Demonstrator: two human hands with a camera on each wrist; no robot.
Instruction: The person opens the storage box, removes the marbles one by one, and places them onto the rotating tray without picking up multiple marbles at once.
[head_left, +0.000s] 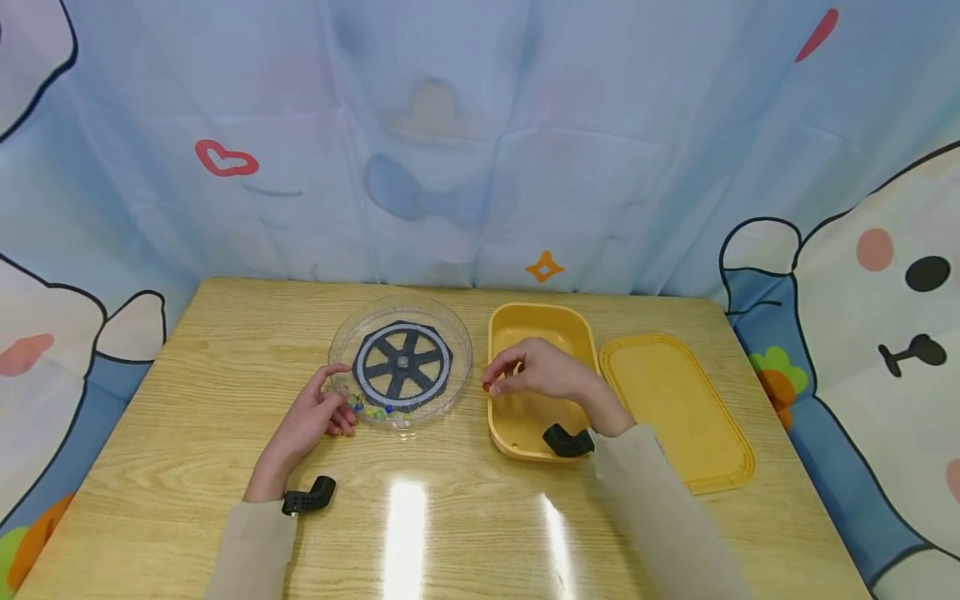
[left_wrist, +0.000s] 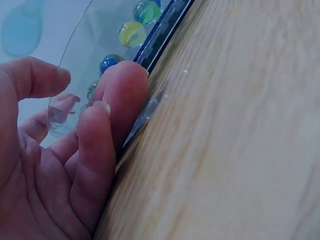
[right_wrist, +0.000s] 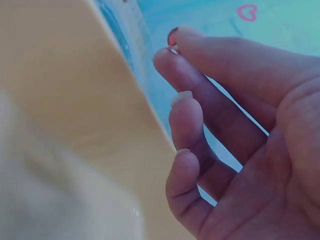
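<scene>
A clear round dish [head_left: 462, 360] with a dark six-spoked wheel shape [head_left: 402, 362] at its middle stands on the table. Several glass marbles [head_left: 378, 412] lie along its near side, and a yellow-swirled marble [left_wrist: 132, 34] shows in the left wrist view. My left hand [head_left: 311, 417] is at the dish's left edge, fingers loosely bent against it. My right hand [head_left: 547, 371] pinches a small red marble [right_wrist: 173, 39] between thumb and index finger, above the left rim of a yellow bin [head_left: 517, 429]. The other right fingers curl loosely.
A yellow lid [head_left: 678, 408] lies flat to the right of the bin, under the right forearm. Black wrist cameras [head_left: 309, 497] sit on both wrists. Behind the wooden table [head_left: 187, 367] hangs a printed blue curtain [head_left: 450, 150].
</scene>
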